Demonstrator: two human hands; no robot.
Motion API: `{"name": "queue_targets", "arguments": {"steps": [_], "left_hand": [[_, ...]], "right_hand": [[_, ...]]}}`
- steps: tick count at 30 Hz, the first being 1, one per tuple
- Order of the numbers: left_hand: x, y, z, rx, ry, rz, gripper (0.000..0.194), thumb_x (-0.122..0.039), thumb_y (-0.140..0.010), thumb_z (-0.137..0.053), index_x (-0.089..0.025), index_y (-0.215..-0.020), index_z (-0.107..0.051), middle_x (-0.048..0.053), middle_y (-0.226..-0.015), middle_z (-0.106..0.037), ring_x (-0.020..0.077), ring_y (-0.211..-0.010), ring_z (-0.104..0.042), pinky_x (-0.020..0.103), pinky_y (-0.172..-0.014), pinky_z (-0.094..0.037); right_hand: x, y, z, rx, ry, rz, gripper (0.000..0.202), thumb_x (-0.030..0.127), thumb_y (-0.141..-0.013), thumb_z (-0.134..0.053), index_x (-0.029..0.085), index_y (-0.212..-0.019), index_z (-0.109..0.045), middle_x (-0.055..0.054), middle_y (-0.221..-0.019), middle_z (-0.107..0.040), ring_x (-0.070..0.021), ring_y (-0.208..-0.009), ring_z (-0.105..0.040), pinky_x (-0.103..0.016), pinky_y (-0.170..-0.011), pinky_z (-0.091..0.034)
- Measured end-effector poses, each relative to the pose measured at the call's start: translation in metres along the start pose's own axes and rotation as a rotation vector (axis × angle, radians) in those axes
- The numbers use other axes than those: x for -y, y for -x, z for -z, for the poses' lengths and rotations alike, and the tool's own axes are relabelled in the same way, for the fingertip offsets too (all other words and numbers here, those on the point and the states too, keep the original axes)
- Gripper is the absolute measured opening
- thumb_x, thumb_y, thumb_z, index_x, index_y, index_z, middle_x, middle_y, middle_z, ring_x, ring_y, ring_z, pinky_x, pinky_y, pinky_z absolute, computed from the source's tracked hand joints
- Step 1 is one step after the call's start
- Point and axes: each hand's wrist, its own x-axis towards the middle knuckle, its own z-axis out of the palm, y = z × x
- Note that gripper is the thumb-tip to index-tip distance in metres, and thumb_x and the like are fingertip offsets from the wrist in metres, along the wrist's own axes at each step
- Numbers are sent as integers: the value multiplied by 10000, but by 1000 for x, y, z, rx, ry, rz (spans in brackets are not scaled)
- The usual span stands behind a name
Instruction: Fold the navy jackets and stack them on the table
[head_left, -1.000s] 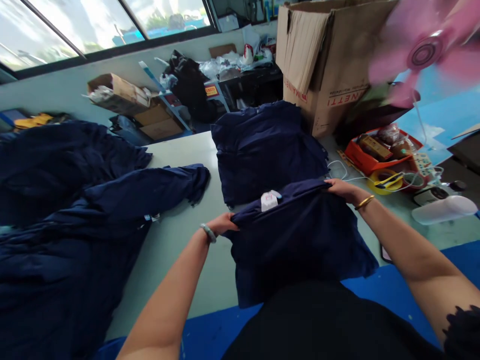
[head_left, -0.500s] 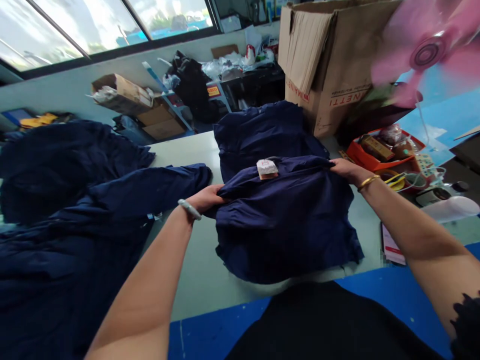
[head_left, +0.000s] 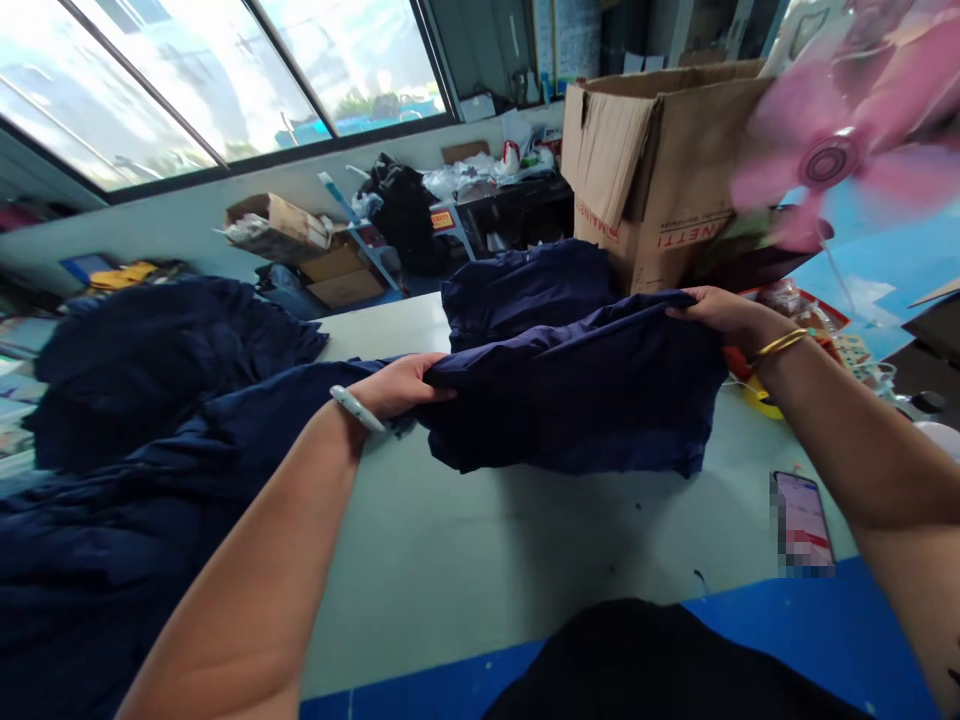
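A navy blue garment (head_left: 577, 400) is stretched between my two hands, raised a little over the pale table (head_left: 450, 560), its lower edge hanging toward me. At its left end my left hand (head_left: 405, 385) is closed on the cloth, thumb on top. My right hand (head_left: 716, 308) pinches the upper right corner. Just behind it, another folded navy garment (head_left: 525, 285) lies on the table. To the left of my left hand spreads a large heap of navy garments (head_left: 150, 500). What the held piece's far side looks like is hidden.
A tall cardboard box (head_left: 667, 180) stands behind on the right, beside a spinning pink fan (head_left: 829, 160). A phone (head_left: 804, 520) lies near the table's right front. Past my right wrist sit a yellow tape roll (head_left: 761, 400) and small items. Bags and boxes crowd the window wall.
Both hands have lifted the garment up and away, so its front edge has come off the table. The white and orange tag on it is out of sight now. The view has tipped upward.
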Motion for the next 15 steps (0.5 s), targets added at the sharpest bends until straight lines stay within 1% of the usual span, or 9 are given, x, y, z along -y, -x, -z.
{"name": "queue_targets", "arguments": {"steps": [5,8,12,14,15], "left_hand": [[-7,-16,29,-58,-34,-97,529,-400,-646,-807,-180,-1118,-712,31,-1024,-776,217,-980,-694,339,-948,-560],[-15,-27,47,-74,-78,-122,567,-424,-635,-814,-199,-1148,-720,39,-1068,-791,241,-1008,-692,352,-960,-564],[-25,-50,70,-39,-130,-150,635,-459,-636,-821,-205,-1210,-721,40,-1092,-797,279,-1089,-689,372,-982,-565],[-26,-68,88,-33,-144,-166,678,-465,-644,-820,-215,-1264,-705,41,-1116,-794,286,-1132,-687,380,-1007,-558],[-24,-79,99,-39,-152,-170,701,-471,-646,-815,-219,-1289,-693,44,-1127,-792,288,-1144,-687,386,-1014,-557]], "right_hand": [[33,-13,4,45,37,97,253,253,-779,-837,226,-1024,-779,-29,-940,-791,-179,-811,-714,-353,-858,-607],[49,-32,9,40,100,130,255,260,-749,-857,223,-985,-767,-23,-931,-786,-182,-793,-708,-370,-838,-611],[65,-71,10,34,159,168,236,306,-775,-835,198,-963,-742,-39,-879,-781,-173,-722,-684,-334,-744,-600],[75,-99,10,26,183,195,253,321,-785,-824,193,-984,-736,-44,-867,-778,-176,-709,-679,-321,-703,-592],[81,-116,10,23,199,212,259,320,-794,-814,189,-1003,-735,-50,-875,-778,-178,-713,-680,-316,-696,-589]]}}
